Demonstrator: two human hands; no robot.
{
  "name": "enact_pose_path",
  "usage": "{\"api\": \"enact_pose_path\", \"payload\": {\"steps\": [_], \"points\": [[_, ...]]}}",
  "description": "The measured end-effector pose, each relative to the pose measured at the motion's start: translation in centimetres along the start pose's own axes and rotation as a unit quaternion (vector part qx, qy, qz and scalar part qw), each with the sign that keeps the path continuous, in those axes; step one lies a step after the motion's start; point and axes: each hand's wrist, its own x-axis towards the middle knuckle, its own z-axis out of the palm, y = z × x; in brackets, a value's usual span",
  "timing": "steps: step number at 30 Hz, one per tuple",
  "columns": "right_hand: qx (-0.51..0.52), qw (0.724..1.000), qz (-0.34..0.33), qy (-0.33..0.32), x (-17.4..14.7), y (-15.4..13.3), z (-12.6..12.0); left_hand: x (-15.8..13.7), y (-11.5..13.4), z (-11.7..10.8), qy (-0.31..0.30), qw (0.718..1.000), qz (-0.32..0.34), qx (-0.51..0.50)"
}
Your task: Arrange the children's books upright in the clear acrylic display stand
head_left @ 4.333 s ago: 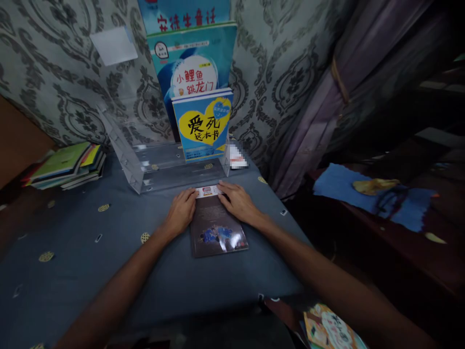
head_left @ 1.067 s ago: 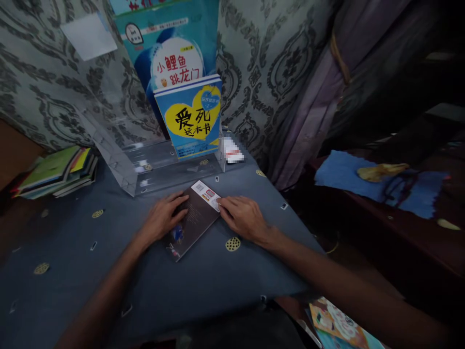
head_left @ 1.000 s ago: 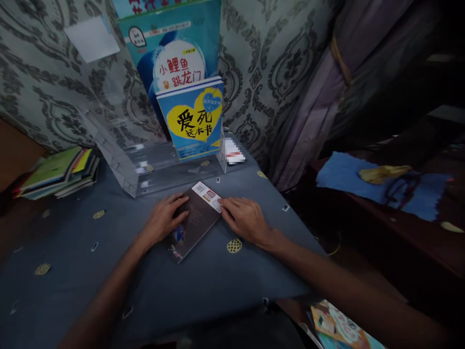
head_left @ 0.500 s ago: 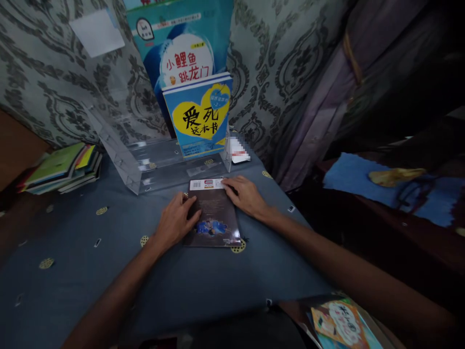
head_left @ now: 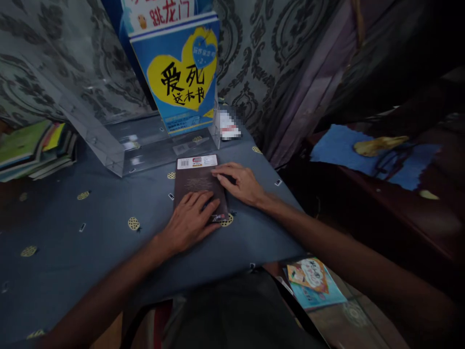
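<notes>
A dark brown book [head_left: 196, 180] lies flat on the table, with a white barcode strip along its far edge. My left hand [head_left: 194, 213] rests over its near part with fingers stretched out, covering the blue picture there. On the book's right side lies my right hand [head_left: 241, 183], its fingers extended and the tips on the cover just below the strip. Neither hand grips the book. Behind it stands a clear acrylic stand [head_left: 103, 145] holding a blue book with a yellow heart [head_left: 183, 80]; a taller blue book [head_left: 127, 43] is behind that one.
Several stacked books [head_left: 32, 150] sit on the table's left. A white card [head_left: 229, 127] lies right of the stand. Below the table's right edge is a colourful book [head_left: 312, 281]. Farther right, a blue cloth [head_left: 330, 145] lies on a dark red surface.
My left hand has slid from the book's left edge onto its near part. My right hand has shifted slightly down from the barcode strip. The view has tilted downward.
</notes>
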Motion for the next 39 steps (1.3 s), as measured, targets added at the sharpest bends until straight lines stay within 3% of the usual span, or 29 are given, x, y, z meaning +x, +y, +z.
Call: {"api": "enact_pose_path", "payload": {"steps": [7, 15, 19, 25, 32, 34, 39], "points": [[0.108, 0.994, 0.017, -0.025, -3.3, -2.3, -0.8, -0.4, -0.5, 0.8, 0.046, 0.998, 0.034, 0.026], [0.167, 0.985, 0.013, -0.032, -5.8, -2.7, -1.6, -0.6, -0.1, 1.0, 0.039, 0.997, 0.041, 0.049], [0.129, 0.99, -0.014, -0.047, -6.6, -3.3, -1.9, -0.6, -0.3, 1.1, 0.059, 0.995, 0.056, 0.056], [0.037, 0.986, -0.156, -0.041, -7.2, -3.8, -2.0, -0.7, -0.5, 1.4, 0.102, 0.991, 0.071, 0.059], [-0.077, 0.975, -0.203, -0.043, -7.9, -4.0, -1.6, -0.4, -1.0, 0.6, 0.11, 0.992, 0.064, -0.006], [-0.087, 0.973, -0.212, -0.037, -8.0, -4.1, -1.6, -0.5, -2.1, 0.2, 0.122, 0.991, 0.033, -0.036], [-0.077, 0.975, -0.205, -0.034, -7.6, -4.4, -1.6, -1.2, -6.0, 0.2, 0.154, 0.973, -0.172, -0.027]]}}
